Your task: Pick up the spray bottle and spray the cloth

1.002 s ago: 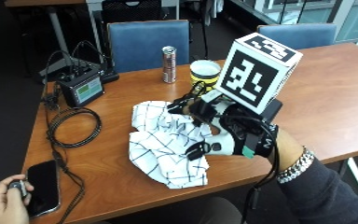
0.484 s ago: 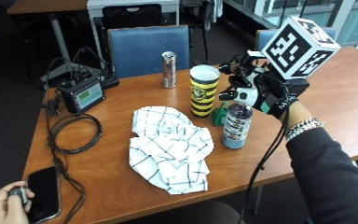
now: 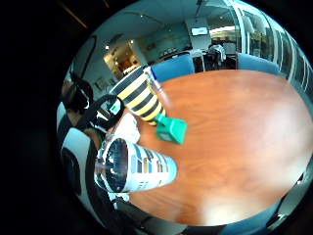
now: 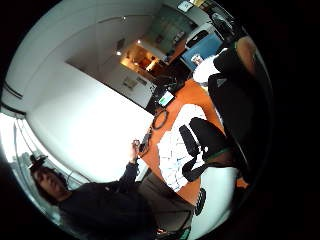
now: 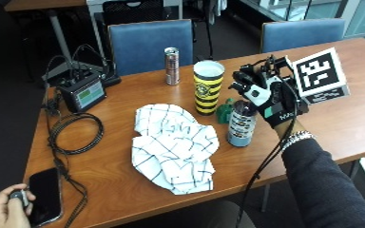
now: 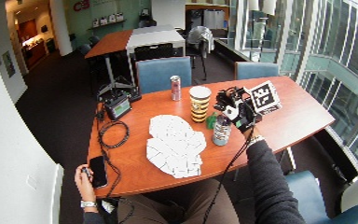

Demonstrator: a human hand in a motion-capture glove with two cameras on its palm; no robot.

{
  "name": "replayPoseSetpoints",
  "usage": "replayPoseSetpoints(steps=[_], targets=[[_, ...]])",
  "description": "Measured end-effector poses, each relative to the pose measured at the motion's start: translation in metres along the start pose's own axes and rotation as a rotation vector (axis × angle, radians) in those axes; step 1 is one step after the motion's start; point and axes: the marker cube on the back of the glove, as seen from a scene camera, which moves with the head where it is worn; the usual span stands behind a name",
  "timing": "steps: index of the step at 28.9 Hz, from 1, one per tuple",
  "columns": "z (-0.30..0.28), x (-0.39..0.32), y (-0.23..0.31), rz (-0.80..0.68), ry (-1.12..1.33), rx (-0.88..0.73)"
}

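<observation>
A tall spray bottle (image 5: 241,124) with a patterned label and a clear top stands on the wooden table (image 5: 334,123), to the right of the cloth. My gloved right hand (image 5: 264,95) hangs just above and behind its top, fingers half curled, holding nothing that I can see. The bottle (image 3: 139,169) lies close under the palm in the little finger side view. The white cloth (image 5: 173,145) with a dark grid lies crumpled in the middle of the table, and it shows in the thumb side view as cloth (image 4: 175,150). In the wide view the hand (image 6: 236,109) is over the bottle (image 6: 221,132).
A small green bottle (image 5: 225,112) stands between the tall bottle and a yellow and black striped cup (image 5: 207,88). A drink can (image 5: 172,65) stands behind. A black device (image 5: 84,92) with coiled cables sits at the left. A bare hand (image 5: 8,206) rests beside a phone (image 5: 43,194).
A second ago my hand was low over the cloth. It has moved right and up, to above the tall bottle's top. The cloth now lies uncovered.
</observation>
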Motion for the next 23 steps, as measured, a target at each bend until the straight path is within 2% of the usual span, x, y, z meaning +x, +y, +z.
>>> replayPoseSetpoints(steps=[7, 17, 23], targets=[[0.01, 0.001, -0.002, 0.051, -0.116, 0.135], [0.019, -0.021, -0.015, 0.03, -0.276, 0.279], [0.015, -0.037, -0.015, -0.02, -0.28, 0.339]])
